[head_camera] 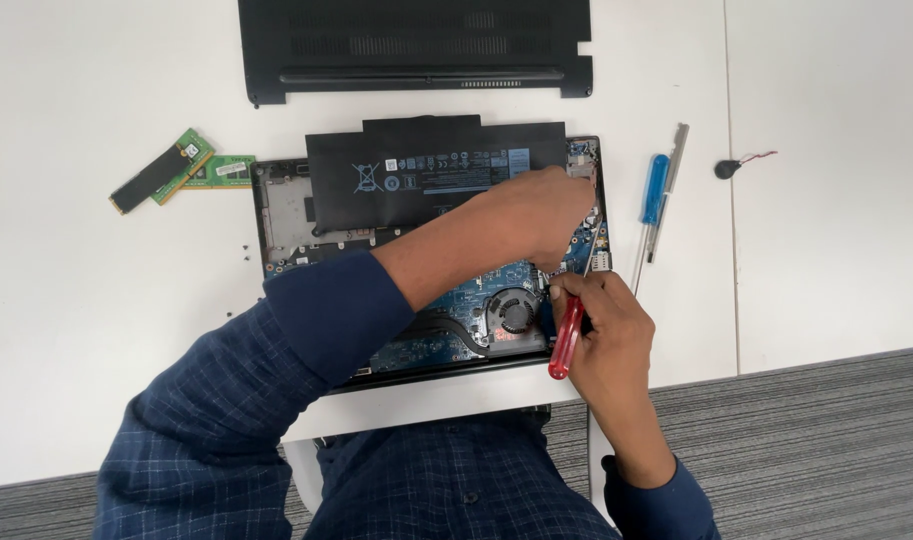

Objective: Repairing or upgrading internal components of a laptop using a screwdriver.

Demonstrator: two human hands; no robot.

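White table (pixel 76 330); grey ribbed carpet (pixel 826 450); even bright light

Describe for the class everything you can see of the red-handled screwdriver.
The red-handled screwdriver has a glossy, plastic-looking red handle and a thin metal shaft. The right hand grips the handle, its butt sticking out below the fingers. It tilts up to the right over the opened laptop, beside the fan; its tip is hidden near the left hand.
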